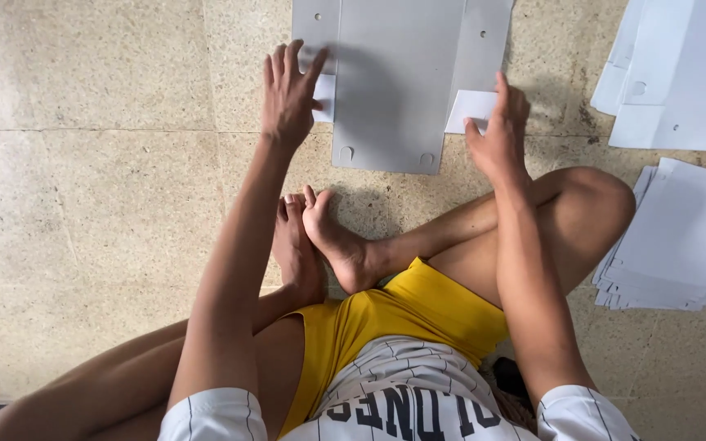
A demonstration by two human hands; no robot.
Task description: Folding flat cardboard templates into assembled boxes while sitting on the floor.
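Observation:
A flat grey cardboard sheet (398, 73) with fold lines, small holes and tabs lies on the stone floor in front of me. My left hand (289, 91) rests palm down on its left side, fingers spread, over a small white flap (324, 96). Over at the sheet's right edge, my right hand (498, 131) pinches another small white flap (469, 110) between thumb and fingers. I sit cross-legged with bare feet just below the sheet.
Two stacks of similar flat white and grey sheets lie on the floor to the right: one at the upper right (680, 73), one lower down (680, 241) beside my knee. Speckled beige floor tiles (83, 163) stretch to the left.

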